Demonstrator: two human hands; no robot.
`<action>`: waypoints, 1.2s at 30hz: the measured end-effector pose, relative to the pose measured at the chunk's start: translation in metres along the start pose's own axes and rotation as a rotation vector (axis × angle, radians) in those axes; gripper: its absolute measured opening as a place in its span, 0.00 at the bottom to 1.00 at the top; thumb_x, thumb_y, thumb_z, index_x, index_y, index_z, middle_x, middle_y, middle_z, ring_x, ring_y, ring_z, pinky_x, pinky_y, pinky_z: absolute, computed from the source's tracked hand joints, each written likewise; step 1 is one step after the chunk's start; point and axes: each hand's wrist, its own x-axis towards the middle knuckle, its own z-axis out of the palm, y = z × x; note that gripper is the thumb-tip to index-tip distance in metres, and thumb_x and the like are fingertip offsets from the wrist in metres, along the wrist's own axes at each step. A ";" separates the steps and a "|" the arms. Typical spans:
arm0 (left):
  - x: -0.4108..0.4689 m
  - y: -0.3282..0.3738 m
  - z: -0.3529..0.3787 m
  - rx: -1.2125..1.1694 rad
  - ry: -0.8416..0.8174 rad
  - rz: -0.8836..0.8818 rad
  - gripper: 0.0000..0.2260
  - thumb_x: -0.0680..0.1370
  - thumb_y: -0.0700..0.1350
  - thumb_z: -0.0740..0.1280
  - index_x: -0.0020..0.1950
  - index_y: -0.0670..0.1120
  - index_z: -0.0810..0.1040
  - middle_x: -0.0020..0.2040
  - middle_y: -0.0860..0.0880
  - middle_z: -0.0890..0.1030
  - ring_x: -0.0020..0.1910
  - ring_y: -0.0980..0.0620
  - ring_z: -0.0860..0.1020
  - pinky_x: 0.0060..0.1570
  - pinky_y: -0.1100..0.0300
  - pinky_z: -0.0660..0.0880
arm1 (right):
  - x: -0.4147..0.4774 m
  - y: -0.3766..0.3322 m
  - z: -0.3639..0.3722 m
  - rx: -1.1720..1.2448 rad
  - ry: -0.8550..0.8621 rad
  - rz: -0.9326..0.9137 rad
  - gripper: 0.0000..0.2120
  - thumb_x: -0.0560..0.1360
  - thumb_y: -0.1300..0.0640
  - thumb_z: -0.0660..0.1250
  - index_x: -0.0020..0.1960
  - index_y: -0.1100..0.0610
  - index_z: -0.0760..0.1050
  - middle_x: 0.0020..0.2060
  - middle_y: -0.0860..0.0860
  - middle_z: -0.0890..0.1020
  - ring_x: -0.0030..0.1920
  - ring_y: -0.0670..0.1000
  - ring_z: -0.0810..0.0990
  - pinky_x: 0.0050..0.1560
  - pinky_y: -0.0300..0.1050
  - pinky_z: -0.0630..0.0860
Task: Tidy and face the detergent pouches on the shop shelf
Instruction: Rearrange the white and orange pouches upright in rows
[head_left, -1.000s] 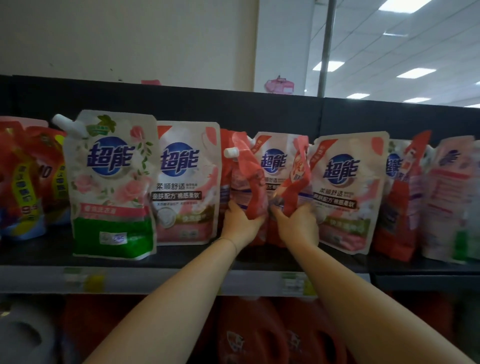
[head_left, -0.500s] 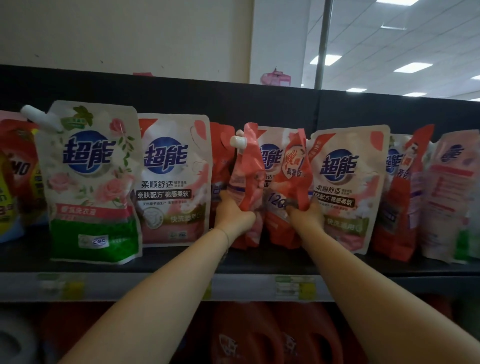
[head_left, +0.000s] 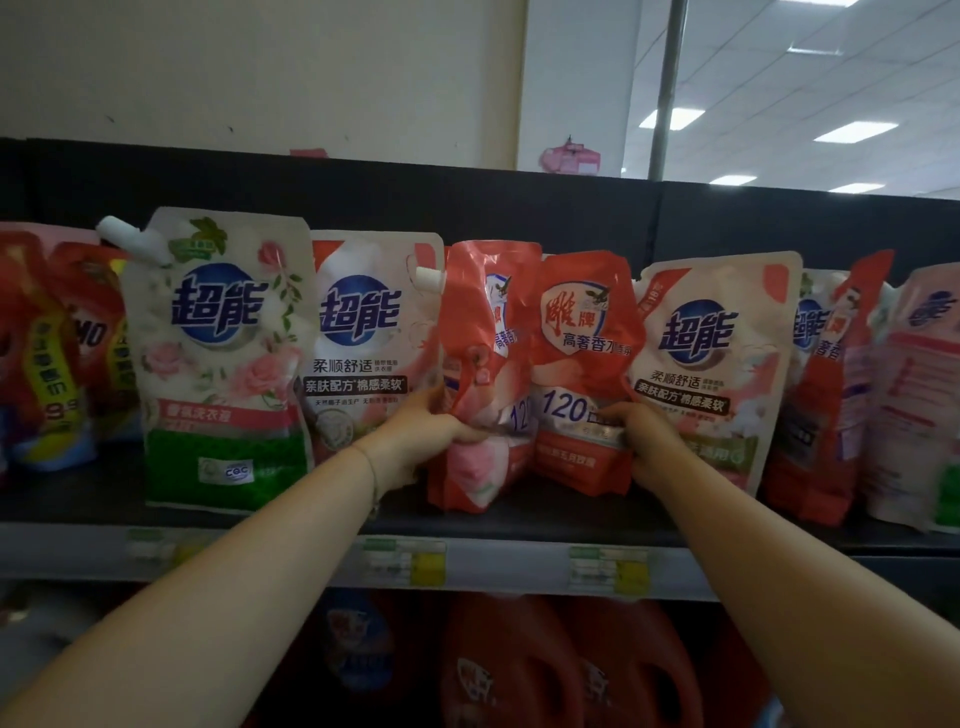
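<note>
Two red detergent pouches stand side by side at the middle of the black shelf (head_left: 519, 519). My left hand (head_left: 421, 441) grips the lower left edge of the left red pouch (head_left: 483, 332), which is turned partly sideways with its white spout to the left. My right hand (head_left: 649, 441) holds the lower right part of the right red pouch (head_left: 582, 364), whose front label faces me. A green-and-white rose pouch (head_left: 218, 358) and a pink-and-white pouch (head_left: 363, 353) stand upright to the left. Another pink-and-white pouch (head_left: 711, 364) leans at the right.
More pouches crowd both ends: red and yellow ones (head_left: 47, 353) at far left, a tilted red one (head_left: 826, 395) and a pink one showing its back (head_left: 914, 395) at far right. Price tags (head_left: 405, 561) line the shelf edge. Red jugs (head_left: 519, 670) fill the shelf below.
Both red pouches have been turned from edge-on toward me; the right one now shows its full front label. My hands have moved slightly apart.
</note>
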 end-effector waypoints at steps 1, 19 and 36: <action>-0.004 0.000 -0.005 -0.017 -0.011 -0.007 0.26 0.65 0.35 0.76 0.61 0.50 0.77 0.54 0.48 0.83 0.57 0.46 0.78 0.62 0.47 0.72 | 0.003 0.001 0.002 0.006 0.008 0.000 0.14 0.70 0.68 0.63 0.54 0.59 0.76 0.47 0.61 0.81 0.46 0.62 0.81 0.53 0.63 0.78; -0.039 -0.010 -0.054 -0.154 -0.080 0.055 0.21 0.71 0.30 0.69 0.59 0.50 0.77 0.51 0.50 0.84 0.54 0.49 0.80 0.51 0.53 0.76 | 0.004 0.005 0.084 -0.246 -0.281 -0.107 0.18 0.74 0.68 0.59 0.62 0.58 0.71 0.52 0.62 0.80 0.50 0.61 0.80 0.54 0.59 0.78; -0.035 -0.004 0.002 0.085 0.124 0.262 0.11 0.73 0.35 0.71 0.53 0.44 0.80 0.41 0.51 0.80 0.43 0.55 0.78 0.43 0.69 0.75 | -0.060 0.008 0.060 -0.360 -0.126 -0.372 0.17 0.77 0.41 0.62 0.50 0.54 0.79 0.46 0.51 0.83 0.49 0.52 0.80 0.55 0.50 0.75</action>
